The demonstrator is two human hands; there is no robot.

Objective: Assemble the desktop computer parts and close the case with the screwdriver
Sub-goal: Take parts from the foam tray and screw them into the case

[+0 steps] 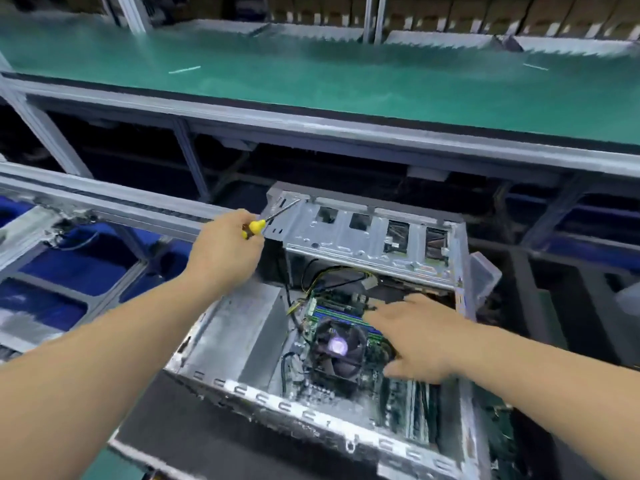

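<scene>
The computer case point(346, 306) lies on its side on the worktop point(166, 441), its open face up, and everything here is placed against it. Over its far left corner the left hand point(221, 252) is closed round the yellow handle of the screwdriver point(268, 218); the shaft's long axis runs up and to the right, its tip at the top edge of the drive cage point(367, 233) on the case's far side. The right hand point(419, 337) reaches into the case from the near right with its fingers spread flat and holding nothing, hovering just right of the CPU fan point(337, 351) over the motherboard point(332, 306) (contact cannot be told through the blur). No side panel is in view, so closing looks some way off. The right hand is the nearer one for seating parts inside, I judge, while the tool waits at the cage
</scene>
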